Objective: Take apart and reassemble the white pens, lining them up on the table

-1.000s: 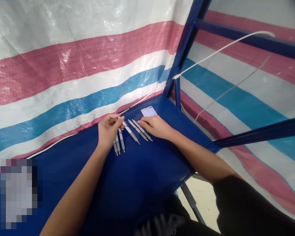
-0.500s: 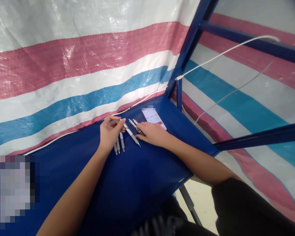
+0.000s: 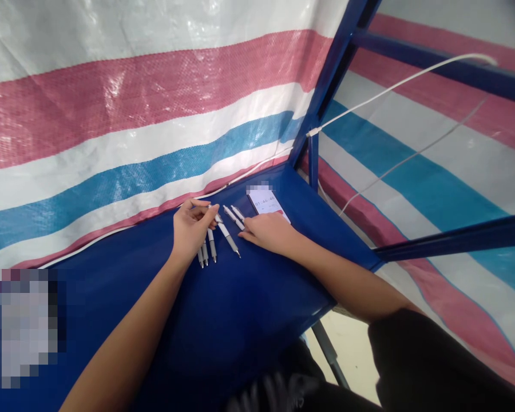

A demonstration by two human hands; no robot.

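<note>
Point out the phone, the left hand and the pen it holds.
phone (image 3: 265, 201): head view, on its lit screen
left hand (image 3: 189, 229): head view, on its back
pen (image 3: 225, 229): head view, on its white barrel

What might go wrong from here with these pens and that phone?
The left hand pinches one pen near its upper end, so it could slip or swivel. Three pens lie partly hidden below that hand and might roll if brushed. The right hand sits close to the phone and might nudge it.
</note>
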